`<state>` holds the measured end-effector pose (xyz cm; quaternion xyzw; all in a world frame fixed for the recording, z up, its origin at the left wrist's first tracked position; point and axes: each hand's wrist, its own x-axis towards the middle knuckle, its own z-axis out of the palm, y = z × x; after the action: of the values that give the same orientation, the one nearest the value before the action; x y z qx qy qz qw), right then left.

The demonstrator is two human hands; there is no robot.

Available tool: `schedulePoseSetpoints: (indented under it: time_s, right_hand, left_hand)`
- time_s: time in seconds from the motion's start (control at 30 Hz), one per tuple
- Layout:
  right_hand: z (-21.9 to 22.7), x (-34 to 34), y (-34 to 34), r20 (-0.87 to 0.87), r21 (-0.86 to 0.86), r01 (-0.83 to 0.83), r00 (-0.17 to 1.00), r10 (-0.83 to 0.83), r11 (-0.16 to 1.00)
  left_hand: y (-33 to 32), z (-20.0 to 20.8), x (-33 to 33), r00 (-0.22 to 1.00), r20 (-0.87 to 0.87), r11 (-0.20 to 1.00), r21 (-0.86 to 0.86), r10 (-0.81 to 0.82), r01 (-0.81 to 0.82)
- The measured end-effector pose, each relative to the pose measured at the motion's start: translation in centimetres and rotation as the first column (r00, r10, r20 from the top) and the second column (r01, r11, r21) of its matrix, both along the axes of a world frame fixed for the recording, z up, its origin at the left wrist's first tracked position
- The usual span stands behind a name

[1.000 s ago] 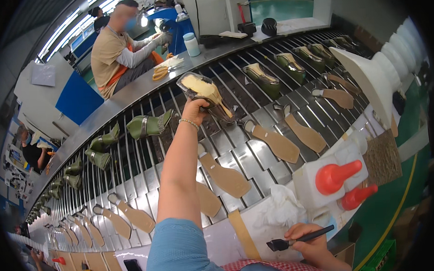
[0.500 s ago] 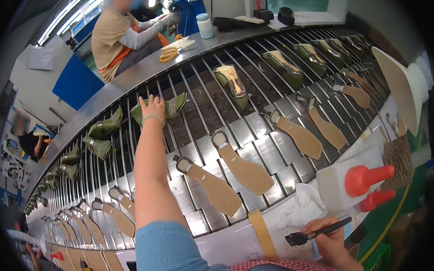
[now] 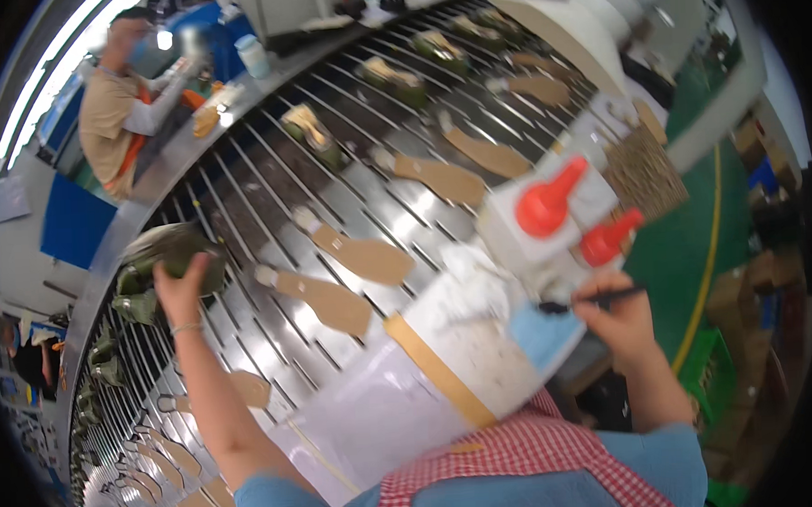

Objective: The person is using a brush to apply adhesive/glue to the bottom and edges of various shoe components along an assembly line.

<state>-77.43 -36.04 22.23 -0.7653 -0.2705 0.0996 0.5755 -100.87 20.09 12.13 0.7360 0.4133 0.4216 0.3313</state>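
My left hand [image 3: 181, 289] is closed around a green shoe upper [image 3: 175, 245], which looks raised above the metal rods at the left. Other green shoe uppers [image 3: 137, 309] sit right beside and below it. My right hand [image 3: 615, 315] grips a black-handled brush [image 3: 627, 293]. The brush's dark head is low over the white work ledge, close to a light-blue patch [image 3: 544, 334]; blur hides whether it touches anything. Between my hands, tan shoe soles [image 3: 363, 255] lie on the metal slats of the conveyor [image 3: 283, 349].
Red-capped white bottles [image 3: 549, 202] and a crumpled white cloth [image 3: 471, 287] stand by my right hand. A wide white hood [image 3: 578, 42] overhangs the far right. Across the conveyor sits a co-worker [image 3: 119, 112], near a white bottle [image 3: 252, 56]. A green crate [image 3: 709, 376] is at lower right.
My view has swung to the right. My left hand has gone from resting on a shoe upper on the rods to holding one up. The brush has moved near the red-capped bottles.
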Motion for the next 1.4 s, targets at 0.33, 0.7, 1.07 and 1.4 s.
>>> schedulePoseSetpoints:
  time_s: [0.33,0.7,1.07,1.4]
  right_hand:
    - [-2.3,4.2,-1.5,0.349,-0.474,0.069,0.93,0.115,0.878]
    - [-2.1,2.9,-1.7,0.22,-0.456,-0.042,0.962,0.158,0.889]
    - [-6.3,5.0,-4.9,-0.586,0.163,0.09,0.81,0.023,0.982]
    - [-11.3,5.3,-4.6,-0.946,0.207,0.44,0.319,0.063,0.874]
  left_hand:
    - [-17.9,1.9,-12.1,0.285,0.958,0.492,-0.229,-0.04,0.84]
    - [-30.3,1.8,-11.1,0.698,0.705,0.74,-0.401,-0.129,0.541]
    - [-35.8,-2.3,-4.1,0.865,0.236,0.896,0.083,-0.444,0.437]
    - [-41.8,1.3,-3.2,0.777,0.622,0.742,-0.479,-0.09,0.469]
